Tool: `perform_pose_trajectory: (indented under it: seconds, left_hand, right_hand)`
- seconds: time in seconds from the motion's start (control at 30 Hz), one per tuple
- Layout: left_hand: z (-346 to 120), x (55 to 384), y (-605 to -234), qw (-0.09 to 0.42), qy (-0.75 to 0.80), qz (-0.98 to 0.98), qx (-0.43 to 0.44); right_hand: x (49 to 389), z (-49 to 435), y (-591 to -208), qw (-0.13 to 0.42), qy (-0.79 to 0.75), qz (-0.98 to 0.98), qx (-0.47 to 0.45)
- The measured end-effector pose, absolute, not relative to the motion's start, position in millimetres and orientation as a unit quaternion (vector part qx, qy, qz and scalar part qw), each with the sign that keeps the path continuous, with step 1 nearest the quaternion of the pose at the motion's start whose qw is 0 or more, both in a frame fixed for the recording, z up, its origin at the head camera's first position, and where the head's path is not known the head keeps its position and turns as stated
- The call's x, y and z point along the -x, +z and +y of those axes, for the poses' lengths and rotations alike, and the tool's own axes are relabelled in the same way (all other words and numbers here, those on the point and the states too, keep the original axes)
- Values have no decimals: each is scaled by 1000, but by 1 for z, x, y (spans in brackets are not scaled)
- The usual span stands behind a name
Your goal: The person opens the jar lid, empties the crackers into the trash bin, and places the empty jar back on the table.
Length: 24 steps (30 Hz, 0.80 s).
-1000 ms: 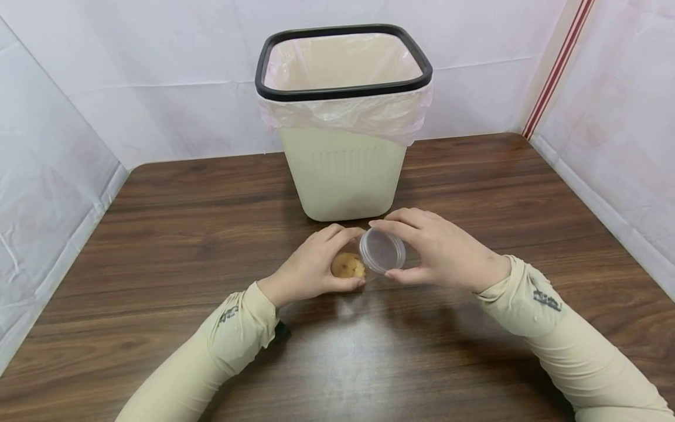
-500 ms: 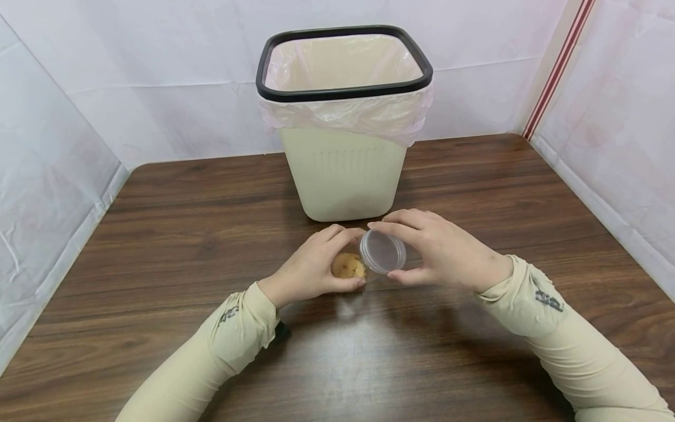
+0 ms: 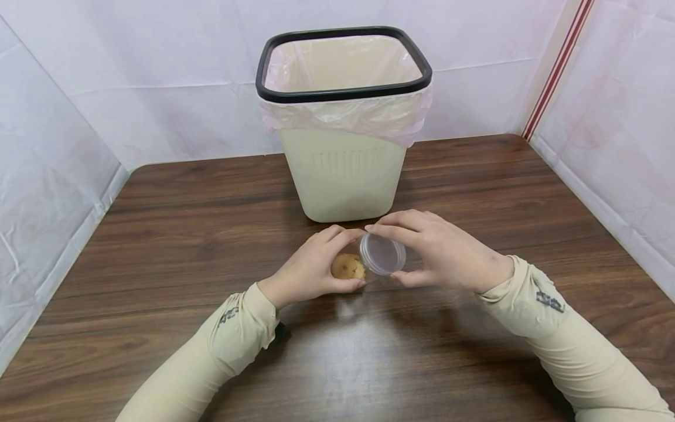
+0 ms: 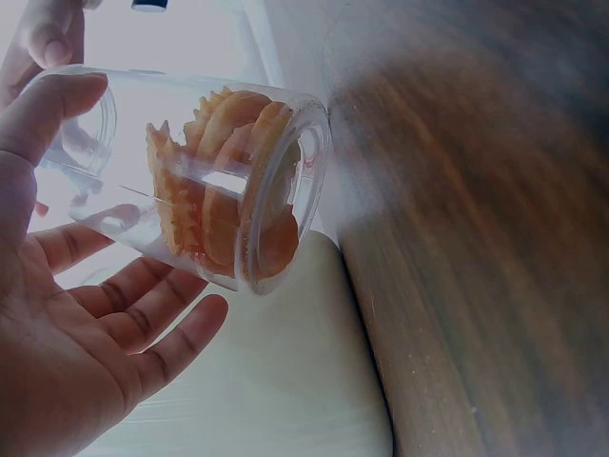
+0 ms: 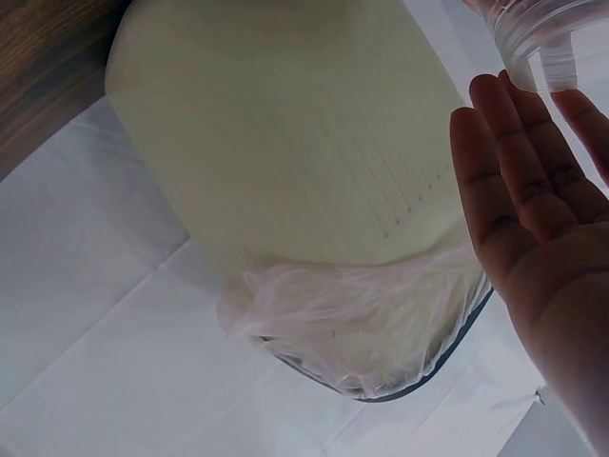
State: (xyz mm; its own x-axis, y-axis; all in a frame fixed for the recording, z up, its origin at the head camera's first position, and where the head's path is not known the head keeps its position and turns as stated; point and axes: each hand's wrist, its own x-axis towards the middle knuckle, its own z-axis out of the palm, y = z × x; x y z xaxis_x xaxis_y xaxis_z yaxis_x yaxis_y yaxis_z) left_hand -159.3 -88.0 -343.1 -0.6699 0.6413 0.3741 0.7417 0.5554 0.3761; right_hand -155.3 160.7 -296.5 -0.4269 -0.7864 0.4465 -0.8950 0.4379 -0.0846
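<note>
My left hand (image 3: 311, 266) grips a clear plastic jar (image 4: 309, 195), thumb on one side and fingers on the other. Yellow-orange, ridged pieces of food (image 4: 224, 181) lie stacked inside it, towards its base. The jar's base is close over the table in the left wrist view. My right hand (image 3: 448, 252) holds a round clear lid (image 3: 382, 253) by its rim between thumb and index finger. The lid is tilted and overlaps the jar's mouth in the head view. In the right wrist view the other fingers stretch out below it.
A cream waste bin (image 3: 345, 176) with a black rim and a pinkish liner bag (image 3: 348, 114) stands just beyond both hands. The dark wooden table (image 3: 184, 234) meets white sheeting (image 3: 174, 117) at the back and sides. Something dark shows beneath my left sleeve (image 3: 282, 333).
On the right hand, the index fingertip has slid slightly left along the lid's rim and the thumb slightly right. The left hand and jar look unmoved.
</note>
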Motion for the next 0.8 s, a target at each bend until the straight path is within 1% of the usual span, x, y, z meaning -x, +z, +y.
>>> perform_pose_trajectory:
  seconds: [0.37, 0.8]
  left_hand:
    - [-88, 159, -342, 96, -259, -876, 395]
    - [-88, 160, -344, 94, -259, -877, 394]
  right_hand:
    - [155, 161, -295, 165, 154, -830, -510]
    - [156, 161, -295, 177, 147, -821, -523]
